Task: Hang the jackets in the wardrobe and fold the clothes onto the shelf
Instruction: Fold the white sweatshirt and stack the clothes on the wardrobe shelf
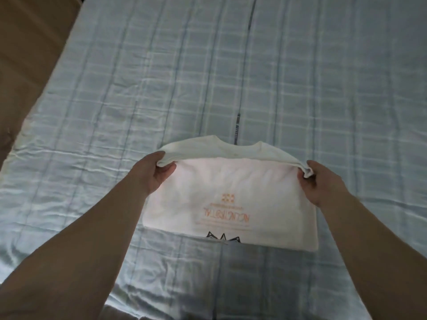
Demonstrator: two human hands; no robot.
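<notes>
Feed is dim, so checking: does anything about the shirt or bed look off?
Nothing serious. The white T-shirt lies slightly askew on the checked bedspread, its near edge slanting; both hands, left and right, grip the collar end.

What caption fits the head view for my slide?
Both hands, left and right, grip a white T-shirt mid-fold on the plaid bedspread.

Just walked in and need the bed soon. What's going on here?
A person is folding a white T-shirt on the bed's light blue checked cover. The left hand and right hand each grip one end of the collar edge, lifted off the cover, while the lower part with its orange print lies flat. The fold is not finished, and no wardrobe or shelf is in view.
</notes>
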